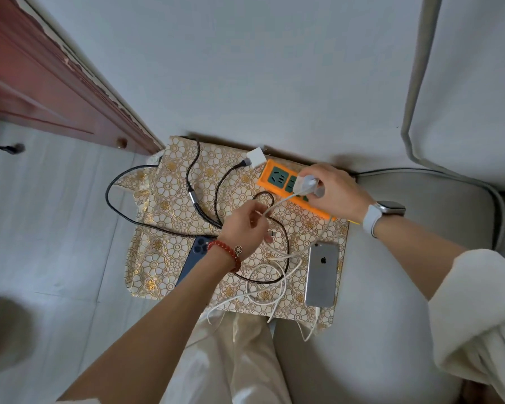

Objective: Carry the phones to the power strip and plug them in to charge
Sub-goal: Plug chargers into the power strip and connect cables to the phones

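An orange power strip [277,179] lies at the back right of a small table under a flower-patterned cloth [172,199]. My right hand [333,191] grips a white charger plug [305,185] right over the strip's sockets. My left hand [244,228] pinches the white cable [277,203] that runs from that plug. A silver phone [322,274] lies face down at the right, with a white cable in its bottom end. A blue phone [194,258] lies face down at the left, partly hidden by my left wrist.
A second white charger [255,156] with a black braided cable [120,208] lies behind the strip. Loops of white cable [264,284] lie in front. A grey sofa [420,199] borders the table's right side, a wall the back, a dark red door [41,83] the left.
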The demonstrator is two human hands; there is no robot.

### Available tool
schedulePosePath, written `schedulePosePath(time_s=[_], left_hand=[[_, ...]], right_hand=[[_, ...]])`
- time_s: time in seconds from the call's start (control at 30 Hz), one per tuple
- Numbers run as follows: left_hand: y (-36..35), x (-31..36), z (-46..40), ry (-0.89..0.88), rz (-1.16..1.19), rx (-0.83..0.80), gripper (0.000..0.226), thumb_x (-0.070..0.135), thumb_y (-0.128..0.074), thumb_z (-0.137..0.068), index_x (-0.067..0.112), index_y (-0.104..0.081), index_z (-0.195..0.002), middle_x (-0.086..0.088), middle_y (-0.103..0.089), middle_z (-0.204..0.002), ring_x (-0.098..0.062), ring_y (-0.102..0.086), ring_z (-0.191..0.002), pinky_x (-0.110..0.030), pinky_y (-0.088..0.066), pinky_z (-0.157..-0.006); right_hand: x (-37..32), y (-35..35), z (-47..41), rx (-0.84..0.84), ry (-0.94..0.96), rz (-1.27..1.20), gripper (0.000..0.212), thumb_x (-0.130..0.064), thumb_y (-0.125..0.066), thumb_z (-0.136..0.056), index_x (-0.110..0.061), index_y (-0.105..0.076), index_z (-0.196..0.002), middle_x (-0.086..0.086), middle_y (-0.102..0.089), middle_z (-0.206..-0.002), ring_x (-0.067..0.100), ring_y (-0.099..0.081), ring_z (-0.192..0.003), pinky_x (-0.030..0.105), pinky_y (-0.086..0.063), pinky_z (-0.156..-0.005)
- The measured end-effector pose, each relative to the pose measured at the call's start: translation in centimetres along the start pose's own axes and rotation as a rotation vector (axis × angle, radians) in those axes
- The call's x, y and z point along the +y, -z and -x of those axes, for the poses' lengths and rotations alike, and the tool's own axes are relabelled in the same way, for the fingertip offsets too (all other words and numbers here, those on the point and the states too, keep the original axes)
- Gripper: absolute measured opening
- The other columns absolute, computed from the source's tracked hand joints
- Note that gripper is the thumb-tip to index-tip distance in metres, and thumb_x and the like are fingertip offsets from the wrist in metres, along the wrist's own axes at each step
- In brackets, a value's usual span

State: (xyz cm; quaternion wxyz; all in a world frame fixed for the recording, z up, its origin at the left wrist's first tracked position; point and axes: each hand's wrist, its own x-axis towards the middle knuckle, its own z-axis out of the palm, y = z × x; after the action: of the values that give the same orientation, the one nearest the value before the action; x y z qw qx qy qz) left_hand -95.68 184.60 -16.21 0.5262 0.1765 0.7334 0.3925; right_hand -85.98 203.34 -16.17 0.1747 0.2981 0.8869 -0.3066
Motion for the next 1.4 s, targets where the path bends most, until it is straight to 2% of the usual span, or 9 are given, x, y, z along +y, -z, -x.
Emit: schedulePosePath(time_s=[0.07, 0.13, 0.3, 0.4, 0.53, 0.73, 0.87, 1.07, 1.4], left_hand=[[-0.3, 0.2, -0.3, -0.038, -0.032, 0.046, 0.008, 0.013, -0.047, -0.089, 0.017, -0.053, -0.094, 0.002, -0.063, -0.067, 0.003, -0.056, -0.043, -0.013, -0.032, -0.042], [-0.6, 0.4, -0.5, -0.057, -0.020, 0.071, 0.005, 0.015, -0.051, -0.088, 0.019, -0.052, -0.090, 0.002, -0.061, -0.073, -0.010, -0.066, -0.059, -0.014, -0.036, -0.046], [-1.0, 0.4, -0.6, -0.069, 0.043, 0.112, 0.007, 0.013, -0.054, -0.087, 0.017, -0.053, -0.092, -0.002, -0.063, -0.078, -0.006, -0.062, -0.058, -0.004, -0.037, -0.041], [-1.2, 0.2, -0.6, -0.077, 0.048, 0.121, 0.008, 0.011, -0.053, -0.087, 0.017, -0.052, -0.092, -0.002, -0.062, -0.080, -0.007, -0.063, -0.060, -0.003, -0.038, -0.042], [-1.5, -0.2, -0.5, -0.080, 0.044, 0.148, 0.009, 0.008, -0.053, -0.087, 0.017, -0.052, -0.089, 0.000, -0.061, -0.078, -0.005, -0.062, -0.060, -0.004, -0.040, -0.043], [-1.6, -0.9, -0.2, -0.082, 0.049, 0.165, 0.010, 0.008, -0.053, -0.087, 0.018, -0.052, -0.087, 0.000, -0.061, -0.074, -0.001, -0.062, -0.060, -0.003, -0.039, -0.044], [-1.5, -1.8, -0.3, -0.064, 0.011, 0.218, 0.010, 0.007, -0.052, -0.088, 0.016, -0.051, -0.087, 0.006, -0.058, -0.072, 0.006, -0.058, -0.052, -0.004, -0.040, -0.043], [-2.1, -2.5, 0.1, -0.090, -0.090, 0.204, 0.012, 0.007, -0.052, -0.087, 0.018, -0.048, -0.084, 0.000, -0.058, -0.079, -0.020, -0.066, -0.071, -0.032, -0.056, -0.068], [-1.3, -1.5, 0.0, -0.127, -0.157, 0.171, 0.005, 0.009, -0.053, -0.087, 0.012, -0.053, -0.090, 0.001, -0.058, -0.078, -0.021, -0.066, -0.077, -0.029, -0.053, -0.068]], right_hand=[[0.2, 0.2, -0.1, -0.002, -0.029, -0.024, 0.044, -0.008, -0.062, -0.073, -0.020, -0.054, -0.115, 0.007, -0.057, -0.121, 0.025, -0.055, -0.105, 0.041, -0.049, -0.084], [0.4, 0.5, -0.2, -0.007, -0.061, -0.059, 0.046, -0.005, -0.061, -0.073, -0.018, -0.054, -0.115, 0.010, -0.058, -0.120, 0.025, -0.055, -0.101, 0.033, -0.047, -0.077], [0.9, 1.1, -0.5, -0.063, -0.115, -0.080, 0.045, -0.006, -0.061, -0.074, -0.019, -0.055, -0.116, 0.008, -0.060, -0.108, 0.008, -0.049, -0.063, 0.017, -0.035, -0.050], [0.8, 1.4, -0.7, -0.070, -0.109, -0.066, 0.043, -0.008, -0.060, -0.076, -0.018, -0.055, -0.118, 0.007, -0.060, -0.103, -0.001, -0.044, -0.057, 0.013, -0.031, -0.047], [0.5, 1.5, -0.9, -0.115, -0.034, 0.017, 0.042, -0.006, -0.059, -0.077, -0.014, -0.055, -0.118, 0.010, -0.063, -0.109, 0.004, -0.042, -0.060, 0.014, -0.031, -0.051], [0.5, 0.8, -1.1, -0.129, -0.038, 0.093, 0.043, -0.019, -0.062, -0.079, -0.021, -0.054, -0.122, 0.010, -0.065, -0.113, 0.025, -0.061, -0.088, 0.041, -0.053, -0.076], [0.4, 0.4, -1.5, -0.105, -0.050, 0.128, 0.046, -0.017, -0.067, -0.076, -0.021, -0.057, -0.120, 0.013, -0.068, -0.106, 0.026, -0.063, -0.084, 0.038, -0.053, -0.075], [0.5, -0.1, -2.3, -0.169, -0.039, 0.223, 0.050, -0.018, -0.067, -0.079, -0.023, -0.052, -0.127, 0.011, -0.064, -0.119, 0.029, -0.062, -0.099, 0.042, -0.053, -0.082], [-0.6, -0.6, -1.6, -0.054, -0.052, 0.424, 0.040, -0.028, -0.060, -0.085, -0.032, -0.052, -0.124, 0.004, -0.067, -0.111, 0.024, -0.063, -0.091, 0.028, -0.047, -0.062]])
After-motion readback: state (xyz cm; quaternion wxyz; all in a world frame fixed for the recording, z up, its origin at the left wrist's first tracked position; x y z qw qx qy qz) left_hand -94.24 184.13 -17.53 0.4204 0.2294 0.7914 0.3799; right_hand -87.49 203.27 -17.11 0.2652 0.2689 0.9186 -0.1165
